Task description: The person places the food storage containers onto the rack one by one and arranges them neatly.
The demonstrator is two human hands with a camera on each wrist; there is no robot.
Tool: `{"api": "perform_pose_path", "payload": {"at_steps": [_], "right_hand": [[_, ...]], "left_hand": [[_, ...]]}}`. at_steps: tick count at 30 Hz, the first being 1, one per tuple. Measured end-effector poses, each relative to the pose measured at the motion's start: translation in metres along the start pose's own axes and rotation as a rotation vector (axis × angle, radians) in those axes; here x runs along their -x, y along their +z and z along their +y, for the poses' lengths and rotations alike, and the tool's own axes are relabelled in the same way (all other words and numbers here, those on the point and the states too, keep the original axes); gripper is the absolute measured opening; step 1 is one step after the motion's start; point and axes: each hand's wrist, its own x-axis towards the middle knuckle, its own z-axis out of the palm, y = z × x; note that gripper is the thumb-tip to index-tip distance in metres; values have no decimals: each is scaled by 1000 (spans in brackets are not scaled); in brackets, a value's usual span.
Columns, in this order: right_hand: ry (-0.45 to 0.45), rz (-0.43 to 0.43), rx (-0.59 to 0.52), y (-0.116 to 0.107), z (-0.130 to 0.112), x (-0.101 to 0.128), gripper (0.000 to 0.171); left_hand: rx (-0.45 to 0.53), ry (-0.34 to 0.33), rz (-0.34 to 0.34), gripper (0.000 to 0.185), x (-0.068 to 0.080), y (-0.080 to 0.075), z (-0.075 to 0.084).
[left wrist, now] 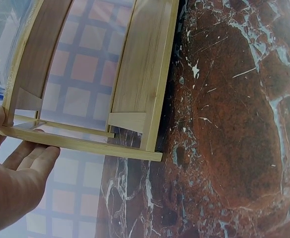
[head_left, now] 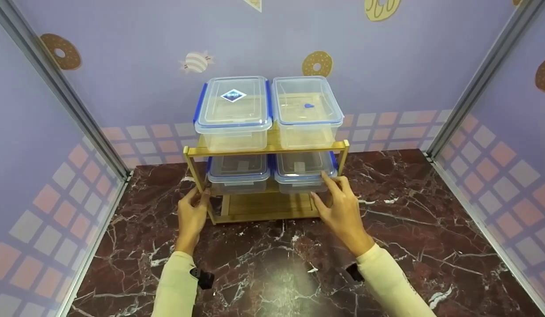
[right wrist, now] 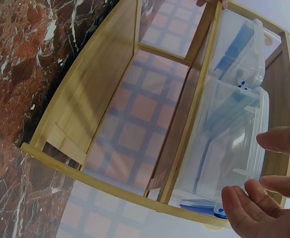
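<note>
A bamboo rack (head_left: pixel 263 151) with three tiers stands on the marble table. Two clear lidded containers with blue clips, one (head_left: pixel 233 110) beside the other (head_left: pixel 305 108), sit on its top shelf. Two more (head_left: pixel 239 171) (head_left: pixel 303 169) sit on the middle shelf, and the bottom shelf is bare. My left hand (head_left: pixel 192 211) holds the rack's left front post between thumb and fingers; the left wrist view shows the hand (left wrist: pixel 11 188) against the rack frame (left wrist: pixel 140 74). My right hand (head_left: pixel 340 207) is open at the lower right container (right wrist: pixel 229 144), its fingertips (right wrist: pixel 254 191) just short of it.
The dark red marble table (head_left: pixel 409 220) stretches to both sides and in front of the rack. Purple printed walls with metal corner posts (head_left: pixel 475 79) close it in at left, right and back. The rack stands close to the back wall.
</note>
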Motion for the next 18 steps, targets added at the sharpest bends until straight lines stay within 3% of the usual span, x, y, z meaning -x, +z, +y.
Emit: {"api": "perform_pose_path", "payload": {"at_steps": [6, 13, 18], "right_hand": [[7, -56, -33, -2, -2, 1, 59], [-11, -66, -71, -19, -3, 6, 45], [-9, -78, -61, -41, -2, 18, 42]], "left_hand": [[-46, -1, -6, 34, 0, -4, 2], [-284, 20, 1, 39, 7, -16, 4], [-465, 64, 67, 33, 25, -24, 4]]}}
